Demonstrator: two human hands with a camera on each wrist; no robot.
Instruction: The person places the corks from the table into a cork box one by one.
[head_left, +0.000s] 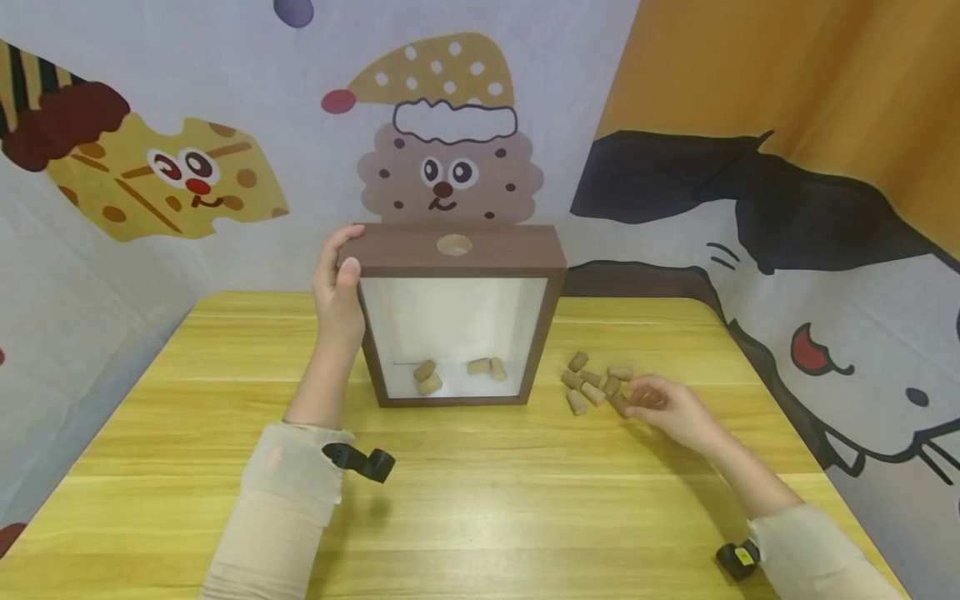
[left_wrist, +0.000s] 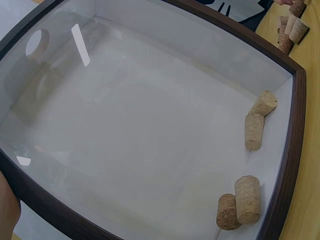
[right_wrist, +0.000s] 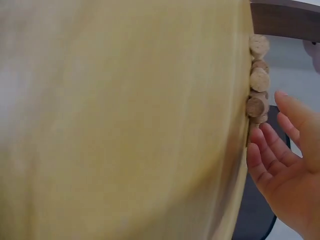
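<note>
Left hand (head_left: 337,302) has its fingers hooked round the upper left corner of that brown box (head_left: 397,248), standing on the surface (head_left: 465,500) with four corks (head_left: 430,384) inside. Right hand's (head_left: 677,414) right by the loose corks (head_left: 593,392), fingers pretty relaxed and open.

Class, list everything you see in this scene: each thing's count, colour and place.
Table: one, yellow wood-grain, in front of the backdrop
Box: one, dark brown with a clear front and a round top hole, upright on the table
Corks inside: four, tan, at the bottom of the box
Loose corks: about eight, tan, on the table right of the box
Backdrop: one, pale and orange, behind the table
Large cartoon faces: three, yellow cheese, pinkish cookie, black-and-white cat, on the backdrop
Wrist cameras: two, black, one per wrist
Sleeves: two, cream, on the forearms
Left hand: one, bare, gripping the box's upper left corner
Right hand: one, bare, beside the loose corks
</note>
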